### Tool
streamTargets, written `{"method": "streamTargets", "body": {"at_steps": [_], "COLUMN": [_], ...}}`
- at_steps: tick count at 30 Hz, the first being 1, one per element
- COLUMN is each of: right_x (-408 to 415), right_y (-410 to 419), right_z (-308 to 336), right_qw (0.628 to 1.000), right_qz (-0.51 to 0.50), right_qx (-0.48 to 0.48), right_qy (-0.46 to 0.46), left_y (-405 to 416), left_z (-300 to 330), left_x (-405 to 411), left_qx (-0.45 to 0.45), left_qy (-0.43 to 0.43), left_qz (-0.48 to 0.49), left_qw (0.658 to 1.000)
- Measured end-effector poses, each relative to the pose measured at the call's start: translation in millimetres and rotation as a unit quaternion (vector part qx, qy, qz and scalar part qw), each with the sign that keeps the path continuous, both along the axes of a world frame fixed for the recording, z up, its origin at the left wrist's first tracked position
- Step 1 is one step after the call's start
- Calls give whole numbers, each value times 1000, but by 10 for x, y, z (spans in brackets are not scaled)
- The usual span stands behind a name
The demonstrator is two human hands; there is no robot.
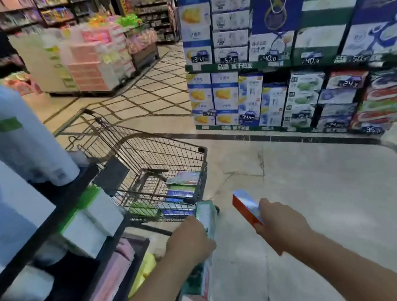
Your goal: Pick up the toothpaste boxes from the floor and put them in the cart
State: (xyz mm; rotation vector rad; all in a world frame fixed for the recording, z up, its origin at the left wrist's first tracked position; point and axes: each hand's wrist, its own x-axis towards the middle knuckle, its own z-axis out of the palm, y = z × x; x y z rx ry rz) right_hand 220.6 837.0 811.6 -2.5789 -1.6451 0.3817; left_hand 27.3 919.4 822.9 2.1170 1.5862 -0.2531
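Currently carrying step: L hand (191,239) gripping green box (205,221), R hand (281,225) gripping red box (246,206); next, both going into cart (202,165) at 11 o'clock.

stacked milk cartons (282,63), pink packs (90,68), tiled floor (324,197)

You've got: orange-red/silver box (246,207) in rt hand (281,222); pale green/white box (206,227) in lt hand (191,239); dark wire cart (143,162); beige floor (324,197), diamond grid.

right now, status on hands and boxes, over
Left hand grips green box. Right hand grips red box. Cart just ahead, boxes already inside. Nothing between hands and cart.
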Motion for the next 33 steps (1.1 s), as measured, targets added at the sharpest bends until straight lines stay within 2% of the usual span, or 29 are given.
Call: {"method": "streamTargets", "body": {"at_steps": [7, 12, 18, 23, 29, 33], "right_x": [951, 1289, 1186, 1075, 797, 458], "right_y": [952, 1765, 2665, 3466, 4533, 5157], "right_z": [-160, -169, -392, -462, -448, -516], "right_qw": [998, 993, 981, 976, 969, 962], "right_qz": [46, 110, 188, 208, 228, 245], "right_qx": [-40, -43, -51, -62, -79, -104], "right_qy": [22, 22, 23, 26, 47, 67], "left_y": [827, 1394, 2083, 2830, 3738, 4207], "left_z": [-126, -83, -201, -435, -563, -722], "left_x": [869, 1205, 1190, 1053, 782, 537], "left_qx": [-36, -34, -68, -76, -88, -84], "left_qy": [16, -5, -53, -86, -151, -157], "left_qz": [44, 94, 188, 226, 311, 348], "left_qw": [998, 995, 978, 967, 934, 921]}}
